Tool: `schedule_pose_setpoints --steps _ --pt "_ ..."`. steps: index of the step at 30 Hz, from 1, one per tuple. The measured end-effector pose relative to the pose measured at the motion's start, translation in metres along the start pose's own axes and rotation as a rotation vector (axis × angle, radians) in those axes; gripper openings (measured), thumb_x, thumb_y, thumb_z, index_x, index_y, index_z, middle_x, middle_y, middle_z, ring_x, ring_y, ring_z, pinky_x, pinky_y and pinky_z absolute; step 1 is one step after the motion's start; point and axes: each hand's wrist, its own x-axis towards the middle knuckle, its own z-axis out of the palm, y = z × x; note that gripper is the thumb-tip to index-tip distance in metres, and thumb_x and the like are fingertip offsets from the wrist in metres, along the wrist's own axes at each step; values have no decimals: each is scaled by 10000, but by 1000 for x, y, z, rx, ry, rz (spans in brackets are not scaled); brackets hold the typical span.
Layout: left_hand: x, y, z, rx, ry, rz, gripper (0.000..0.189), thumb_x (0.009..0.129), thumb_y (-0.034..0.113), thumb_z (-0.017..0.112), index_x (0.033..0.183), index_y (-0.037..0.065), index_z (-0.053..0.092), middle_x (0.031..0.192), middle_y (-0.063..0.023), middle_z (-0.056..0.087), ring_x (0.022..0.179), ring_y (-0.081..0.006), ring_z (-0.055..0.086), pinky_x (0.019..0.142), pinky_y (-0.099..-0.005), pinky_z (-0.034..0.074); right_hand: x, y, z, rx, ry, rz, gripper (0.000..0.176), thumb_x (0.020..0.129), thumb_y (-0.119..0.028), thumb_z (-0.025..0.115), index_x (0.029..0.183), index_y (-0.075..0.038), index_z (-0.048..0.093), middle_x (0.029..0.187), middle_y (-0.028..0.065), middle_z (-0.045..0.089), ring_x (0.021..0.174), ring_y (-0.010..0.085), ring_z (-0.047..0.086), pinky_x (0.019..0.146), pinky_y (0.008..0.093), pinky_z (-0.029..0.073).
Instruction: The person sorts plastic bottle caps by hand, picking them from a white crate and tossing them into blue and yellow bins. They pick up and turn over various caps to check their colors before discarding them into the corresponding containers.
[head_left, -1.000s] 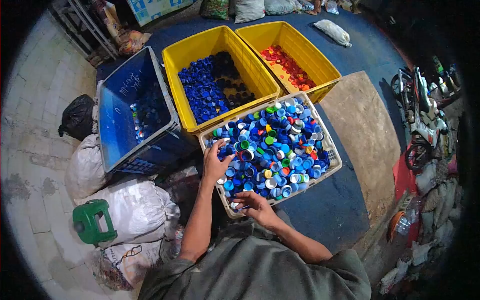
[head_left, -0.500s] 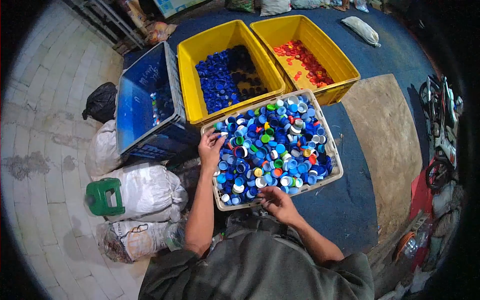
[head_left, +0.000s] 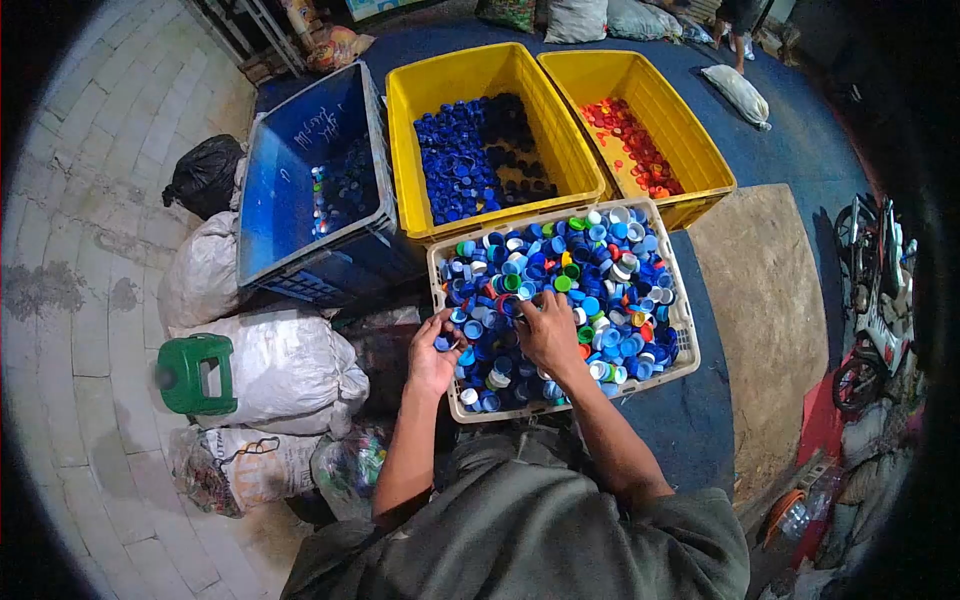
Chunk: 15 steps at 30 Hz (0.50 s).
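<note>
A cream plastic crate (head_left: 690,335) in front of me is heaped with bottle caps (head_left: 600,300), mostly blue, with white, green, red and yellow ones mixed in. Over its left side, my left hand (head_left: 432,358) is turned palm up, its fingers curled around a blue bottle cap (head_left: 441,343). My right hand (head_left: 550,338) reaches down into the middle of the heap. Its thumb and fingers are pinched at a dark blue bottle cap (head_left: 510,306), partly hidden by the fingertips.
Beyond the crate stand a yellow bin (head_left: 405,150) with blue and black caps, another yellow bin (head_left: 700,150) with red caps, and a blue bin (head_left: 265,215). White sacks (head_left: 290,375) and a green plastic container (head_left: 180,375) lie left. A person's legs (head_left: 739,50) show at the back.
My right hand has moved from the crate's near edge up into the heap. My left hand has come down from the left rim and turned palm up. A person's legs have come into view.
</note>
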Motion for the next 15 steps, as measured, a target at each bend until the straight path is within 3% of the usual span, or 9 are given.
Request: schedule_pose_setpoints --steps 9,13,15 --pt "-18 -2 -11 421 44 96 201 891 145 647 1068 63 602 838 4 584 648 -68 492 587 -223 415 13 -5 17 -159 -70 55 391 720 -48 611 1100 -128 655 990 142 530 924 328 495 765 428 413" --pt "-18 -9 -14 727 -5 167 329 833 134 704 1129 64 580 871 -10 618 680 -63 510 617 -231 412 15 -7 14 -184 -92 54 359 748 -57 565 1083 -143 660 997 151 528 933 319 500 777 420 406" --pt "-12 -16 -19 871 -26 243 377 808 121 718 1148 39 576 878 -22 623 760 -96 565 698 -269 458 17 -5 15 -201 -99 46 357 750 -61 566 1082 -152 660 1005 151 527 936 320 501 778 421 407"
